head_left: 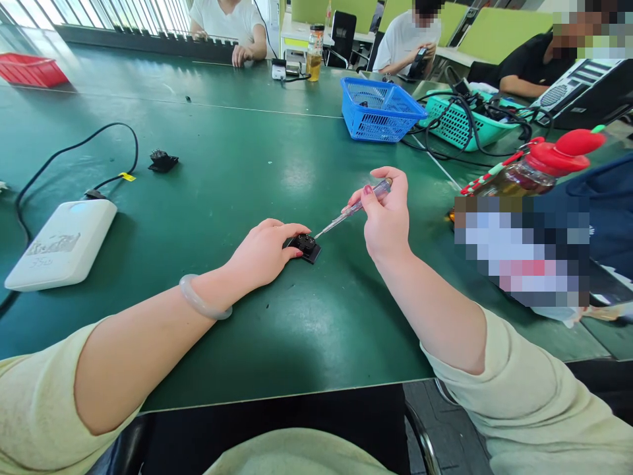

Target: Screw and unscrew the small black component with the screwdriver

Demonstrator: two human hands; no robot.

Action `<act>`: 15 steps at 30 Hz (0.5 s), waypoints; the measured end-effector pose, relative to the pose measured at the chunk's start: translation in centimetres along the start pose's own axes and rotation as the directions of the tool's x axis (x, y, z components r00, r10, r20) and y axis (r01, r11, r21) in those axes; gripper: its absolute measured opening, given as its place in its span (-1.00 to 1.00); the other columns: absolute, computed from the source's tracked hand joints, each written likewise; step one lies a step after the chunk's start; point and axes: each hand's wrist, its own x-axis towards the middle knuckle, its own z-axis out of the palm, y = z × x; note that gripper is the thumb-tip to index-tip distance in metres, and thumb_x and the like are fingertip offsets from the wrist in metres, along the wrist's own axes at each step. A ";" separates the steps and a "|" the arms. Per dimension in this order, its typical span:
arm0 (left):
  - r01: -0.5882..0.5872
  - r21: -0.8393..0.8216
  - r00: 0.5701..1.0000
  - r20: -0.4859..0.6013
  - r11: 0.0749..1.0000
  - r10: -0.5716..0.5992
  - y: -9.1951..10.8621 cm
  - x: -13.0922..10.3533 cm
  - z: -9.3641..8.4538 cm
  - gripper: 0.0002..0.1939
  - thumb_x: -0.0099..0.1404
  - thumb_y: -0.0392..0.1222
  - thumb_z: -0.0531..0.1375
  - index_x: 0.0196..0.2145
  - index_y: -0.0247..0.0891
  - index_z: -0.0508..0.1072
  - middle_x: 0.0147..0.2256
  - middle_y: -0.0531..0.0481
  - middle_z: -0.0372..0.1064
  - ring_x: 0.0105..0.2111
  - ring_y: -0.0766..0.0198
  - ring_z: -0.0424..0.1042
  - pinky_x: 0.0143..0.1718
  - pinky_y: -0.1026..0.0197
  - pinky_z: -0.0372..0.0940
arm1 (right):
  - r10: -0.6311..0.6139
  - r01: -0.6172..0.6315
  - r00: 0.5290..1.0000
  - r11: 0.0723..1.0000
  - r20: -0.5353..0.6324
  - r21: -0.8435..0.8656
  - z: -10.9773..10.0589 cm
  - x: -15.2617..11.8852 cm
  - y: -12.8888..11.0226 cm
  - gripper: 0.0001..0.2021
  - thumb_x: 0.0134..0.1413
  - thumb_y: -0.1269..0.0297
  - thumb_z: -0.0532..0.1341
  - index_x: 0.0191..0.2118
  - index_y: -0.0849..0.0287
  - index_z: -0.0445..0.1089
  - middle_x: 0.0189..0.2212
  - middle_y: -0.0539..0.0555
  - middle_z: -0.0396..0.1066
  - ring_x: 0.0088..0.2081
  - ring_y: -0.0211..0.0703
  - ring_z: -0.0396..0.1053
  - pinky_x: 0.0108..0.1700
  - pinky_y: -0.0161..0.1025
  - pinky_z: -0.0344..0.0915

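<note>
My left hand point(264, 251) is closed on a small black plastic part point(307, 247) with a flat square base, pinning it to the green table point(237, 178). Thumb and fingertips grip its left side. In my right hand point(388, 214) is a screwdriver point(356, 207) with a clear handle and thin metal shaft, held at a slant between thumb and fingers. Its tip meets or nearly meets the upper right of the black part; exact contact is too small to tell. Another small black part point(163, 161) lies farther back on the left.
A white power bank-like box point(64, 244) with a black cable lies left. Behind are a blue basket point(380, 112), a green basket point(450, 122) full of cables, and a red tray point(32, 70). A red-lidded bottle point(539, 168) stands right. Several people sit across the table.
</note>
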 end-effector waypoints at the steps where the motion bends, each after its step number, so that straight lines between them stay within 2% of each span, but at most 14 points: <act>1: -0.002 -0.001 1.000 0.000 1.000 0.002 0.0 0.0 0.0 -0.61 0.39 -0.16 0.18 0.16 0.00 0.46 0.02 -0.07 0.43 0.12 0.04 0.32 0.20 -0.05 0.25 | -0.009 0.009 1.000 1.000 0.005 -0.006 0.0 0.0 0.1 -0.83 0.32 0.20 0.15 -0.06 -0.05 0.14 -0.42 -0.11 0.32 -0.42 -0.24 0.43 -0.18 -0.07 0.49; 6: -0.009 0.009 1.000 0.000 1.000 0.009 0.0 0.0 -0.1 -0.61 0.39 -0.16 0.18 0.15 -0.01 0.47 0.01 -0.07 0.43 0.12 0.05 0.32 0.21 -0.06 0.25 | -0.023 0.023 1.000 0.999 0.012 -0.024 0.0 -0.2 -0.7 -0.80 0.30 0.15 0.18 -0.05 -0.05 0.15 -0.42 -0.11 0.33 -0.43 -0.24 0.41 -0.15 -0.05 0.47; 11: -0.029 0.001 1.000 -0.003 1.000 0.029 -0.1 0.0 0.0 -0.61 0.38 -0.15 0.17 0.15 -0.03 0.47 -0.01 -0.08 0.44 0.11 0.03 0.32 0.19 -0.07 0.25 | 0.090 -0.091 0.996 0.995 -0.007 -0.047 0.5 -0.8 -3.1 -0.78 0.24 0.11 0.22 -0.07 -0.07 0.20 -0.34 -0.06 0.35 -0.36 -0.21 0.42 -0.11 -0.04 0.46; 15: -0.032 0.006 0.999 -0.006 0.999 0.032 -0.2 0.0 0.0 -0.60 0.38 -0.15 0.16 0.15 -0.02 0.46 -0.02 -0.08 0.44 0.11 0.02 0.32 0.19 -0.07 0.26 | 0.101 -0.101 0.995 0.993 -0.008 -0.058 0.7 -1.0 -3.8 -0.77 0.23 0.09 0.22 -0.06 -0.08 0.21 -0.35 -0.06 0.33 -0.34 -0.18 0.43 -0.10 -0.03 0.46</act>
